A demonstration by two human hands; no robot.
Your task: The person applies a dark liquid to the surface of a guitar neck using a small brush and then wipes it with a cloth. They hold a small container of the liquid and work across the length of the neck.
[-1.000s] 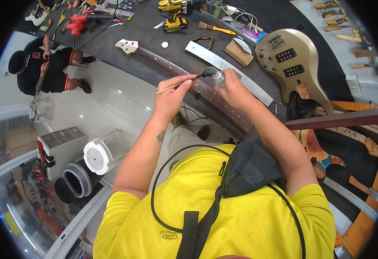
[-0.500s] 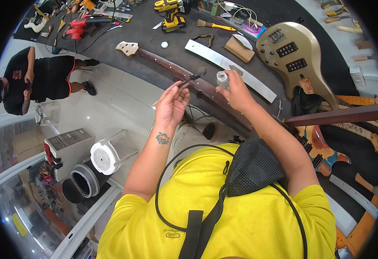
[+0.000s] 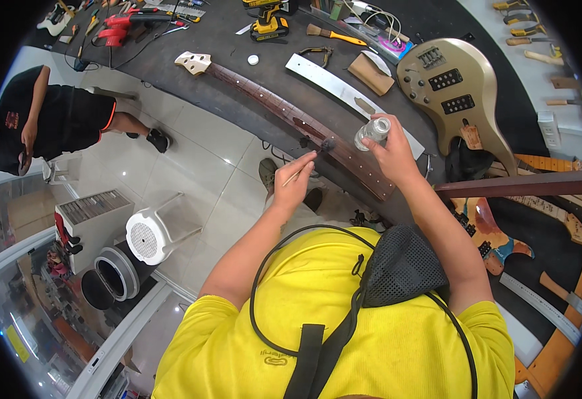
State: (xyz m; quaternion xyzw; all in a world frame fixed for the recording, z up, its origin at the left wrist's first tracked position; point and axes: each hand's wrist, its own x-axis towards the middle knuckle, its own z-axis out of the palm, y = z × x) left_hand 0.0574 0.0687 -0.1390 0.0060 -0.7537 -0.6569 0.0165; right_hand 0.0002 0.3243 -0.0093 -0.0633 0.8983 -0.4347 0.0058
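Note:
In my left hand (image 3: 292, 183), fingers pinched together, is a thin-handled brush with a dark fluffy head (image 3: 329, 144). That head is at the near edge of a guitar neck's dark reddish-brown fretboard (image 3: 258, 95); I cannot tell whether it touches. The neck lies along the bench's near edge, its pale headstock (image 3: 193, 63) to the left. A darker, wet-looking patch (image 3: 306, 126) marks the fretboard's middle. My right hand (image 3: 395, 151) is closed around a small clear glass bottle (image 3: 372, 131), tilted above the fretboard's right part. The bottle's contents are hard to make out.
Beyond the neck are a white cap (image 3: 253, 60), a long pale metal bar (image 3: 327, 83), pliers (image 3: 318, 53), a yellow drill (image 3: 268, 23) and a gold bass body (image 3: 477, 73). A dark beam (image 3: 517, 186) juts in at right. Another person (image 3: 51, 120) stands left.
My left hand has brought the brush down and right, nearer the fretboard. My right hand has moved right and tipped the bottle. A dark patch now shows on the fretboard. The other person has shifted.

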